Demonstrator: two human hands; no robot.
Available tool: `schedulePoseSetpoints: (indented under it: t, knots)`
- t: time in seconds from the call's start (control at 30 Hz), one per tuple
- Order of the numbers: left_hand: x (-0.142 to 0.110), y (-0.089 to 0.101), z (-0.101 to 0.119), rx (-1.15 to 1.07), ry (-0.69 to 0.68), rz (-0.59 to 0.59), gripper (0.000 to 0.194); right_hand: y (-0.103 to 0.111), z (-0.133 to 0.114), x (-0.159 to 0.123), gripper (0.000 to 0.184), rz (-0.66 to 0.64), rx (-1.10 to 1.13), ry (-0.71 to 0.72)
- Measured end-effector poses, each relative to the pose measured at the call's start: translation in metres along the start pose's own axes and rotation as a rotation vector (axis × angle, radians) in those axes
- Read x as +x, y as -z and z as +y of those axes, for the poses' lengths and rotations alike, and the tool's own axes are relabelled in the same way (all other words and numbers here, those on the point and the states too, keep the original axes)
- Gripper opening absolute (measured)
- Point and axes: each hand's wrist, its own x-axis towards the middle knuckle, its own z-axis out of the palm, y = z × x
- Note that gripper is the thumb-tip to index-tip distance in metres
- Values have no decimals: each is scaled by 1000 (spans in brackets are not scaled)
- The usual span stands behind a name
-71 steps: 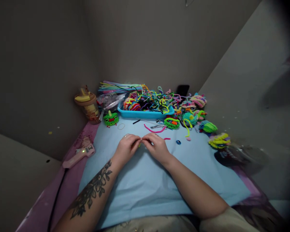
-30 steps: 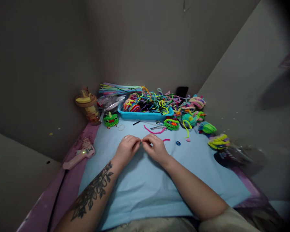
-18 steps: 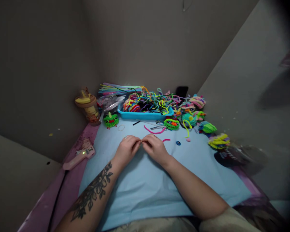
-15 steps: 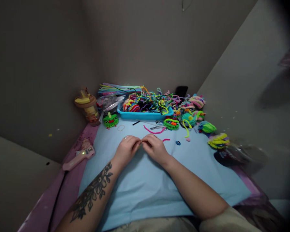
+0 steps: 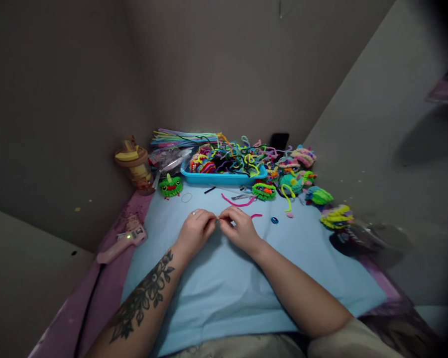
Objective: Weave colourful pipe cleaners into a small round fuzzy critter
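Note:
My left hand (image 5: 197,229) and my right hand (image 5: 239,229) meet fingertip to fingertip over the light blue cloth (image 5: 224,283). Both are closed in a pinch; whatever lies between the fingers is too small to make out. Just beyond my right hand lies a pink pipe cleaner (image 5: 239,203), and a shorter pink piece (image 5: 256,216) shows beside its knuckles. A small blue disc (image 5: 275,220) rests to the right. Past my left hand a thin loop (image 5: 186,198) lies on the cloth, near a green fuzzy figure (image 5: 170,186) with eyes.
A blue tray (image 5: 224,179) heaped with colourful pipe cleaners stands at the back. Several fuzzy figures line the right side, among them a yellow one (image 5: 336,217). At left are a pink glue gun (image 5: 123,244) with a lit green light and a lidded cup (image 5: 138,169).
My right fingers have shifted slightly, the gap between thumb and forefinger looking a little wider. Both hands stay together in the same place; the objects around have not moved.

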Motion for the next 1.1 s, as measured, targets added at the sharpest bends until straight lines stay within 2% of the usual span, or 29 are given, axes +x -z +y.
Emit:
schedulePoseSetpoints:
  t: [0.17, 0.43, 0.6, 0.73, 0.93, 1.1]
  knots:
    - [3, 2, -2, -52, 36, -6, 6, 3, 3, 1, 10, 7, 42, -24]
    - [1, 1, -10, -107, 87, -29, 25, 11, 18, 3, 14, -15, -144, 141]
    - [2, 2, -7, -225, 166, -45, 23, 18, 24, 4, 18, -134, -251, 227]
    - [3, 4, -8, -288, 226, -53, 23, 21, 23, 6, 18, -189, -196, 282]
    - [5, 7, -9, -250, 219, -69, 19, 20, 20, 6, 19, -261, 2, 217]
    - [6, 8, -7, -164, 143, -78, 17, 14, 20, 3, 16, -193, 147, 38]
